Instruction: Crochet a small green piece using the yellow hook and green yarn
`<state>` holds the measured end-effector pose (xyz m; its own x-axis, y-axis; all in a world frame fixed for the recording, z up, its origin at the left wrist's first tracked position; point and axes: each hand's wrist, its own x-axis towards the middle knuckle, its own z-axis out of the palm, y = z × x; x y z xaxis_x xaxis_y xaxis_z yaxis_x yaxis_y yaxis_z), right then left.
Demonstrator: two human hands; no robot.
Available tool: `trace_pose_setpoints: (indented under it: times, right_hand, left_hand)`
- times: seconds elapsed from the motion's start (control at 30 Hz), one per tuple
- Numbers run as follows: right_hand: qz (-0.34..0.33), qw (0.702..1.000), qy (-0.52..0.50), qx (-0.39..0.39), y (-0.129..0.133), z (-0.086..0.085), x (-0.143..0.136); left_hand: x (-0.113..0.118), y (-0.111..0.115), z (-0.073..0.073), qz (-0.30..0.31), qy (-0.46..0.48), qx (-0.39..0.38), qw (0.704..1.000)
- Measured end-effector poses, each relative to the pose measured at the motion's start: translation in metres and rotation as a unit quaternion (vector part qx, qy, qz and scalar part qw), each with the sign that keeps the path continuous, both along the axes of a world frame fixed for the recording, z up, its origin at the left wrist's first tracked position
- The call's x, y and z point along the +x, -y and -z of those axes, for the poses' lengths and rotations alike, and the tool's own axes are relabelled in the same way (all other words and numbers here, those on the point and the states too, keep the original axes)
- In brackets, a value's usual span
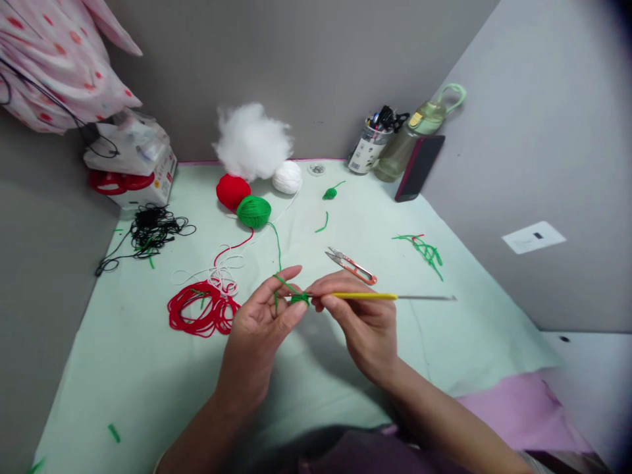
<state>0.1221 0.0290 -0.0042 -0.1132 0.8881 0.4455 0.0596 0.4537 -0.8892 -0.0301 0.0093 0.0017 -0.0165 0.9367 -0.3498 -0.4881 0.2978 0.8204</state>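
My left hand [266, 313] pinches a small green crochet piece [299, 299] between thumb and fingers. Green yarn loops over the raised left index finger and runs back to the green yarn ball [254, 211]. In my right hand [363, 316] is a crochet hook [368, 296] with a yellow handle, gripped near one end. Its far metal end sticks out to the right, while the working tip meets the green piece, partly hidden by fingers. Just beyond the right hand lie thread snips [353, 266] with orange handles.
Left of my hands lies coiled red yarn [197, 309], with white strands [224, 271] and tangled black yarn [155, 227] farther back. Behind are a red yarn ball [233, 192], white yarn ball [287, 178] and fluffy stuffing [254, 138]. A pen cup [368, 148], bottle [399, 148] and phone [419, 168] stand back right.
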Motion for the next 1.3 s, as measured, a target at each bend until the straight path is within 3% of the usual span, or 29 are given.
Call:
trace_pose_setpoints:
  times: [0.1, 0.17, 0.3, 0.4, 0.63, 0.87, 1.0, 1.1, 1.2, 1.3]
  right_hand:
    - [0.028, 0.981, 0.141, 0.131, 0.006, 0.003, 0.002]
    - [0.037, 0.971, 0.170, 0.164, 0.007, 0.003, 0.004]
    - [0.020, 1.000, -0.002, 0.020, 0.000, -0.001, 0.006]
    - [-0.037, 0.991, -0.106, -0.079, -0.005, -0.002, 0.004]
    - [-0.063, 0.974, -0.152, -0.154, -0.008, 0.004, 0.004]
    - [-0.102, 0.956, -0.189, -0.198, -0.010, 0.001, 0.008]
    - [-0.074, 0.983, -0.112, -0.128, -0.006, -0.002, 0.010]
    - [-0.036, 0.999, 0.023, 0.001, -0.001, -0.004, 0.010]
    - [-0.010, 0.969, 0.177, 0.171, 0.002, -0.003, 0.009]
    - [0.030, 0.918, 0.277, 0.282, 0.005, 0.000, 0.009]
  left_hand:
    - [0.002, -0.001, -0.001, -0.008, 0.057, -0.025, 0.998]
    - [0.000, -0.002, -0.001, 0.024, 0.117, -0.061, 0.991]
    - [-0.005, -0.003, -0.001, 0.044, 0.161, -0.080, 0.983]
    - [-0.005, -0.002, 0.001, 0.026, 0.108, -0.048, 0.993]
    - [-0.003, 0.003, 0.001, 0.030, -0.025, -0.013, 0.999]
    - [-0.005, 0.000, 0.003, 0.024, -0.024, -0.001, 0.999]
    - [-0.005, 0.000, 0.006, 0.009, -0.059, 0.016, 0.998]
    - [-0.003, 0.003, 0.007, -0.017, -0.122, 0.031, 0.992]
    - [0.000, 0.006, 0.005, -0.044, -0.176, 0.033, 0.983]
    - [0.002, 0.007, 0.001, -0.035, -0.096, -0.004, 0.995]
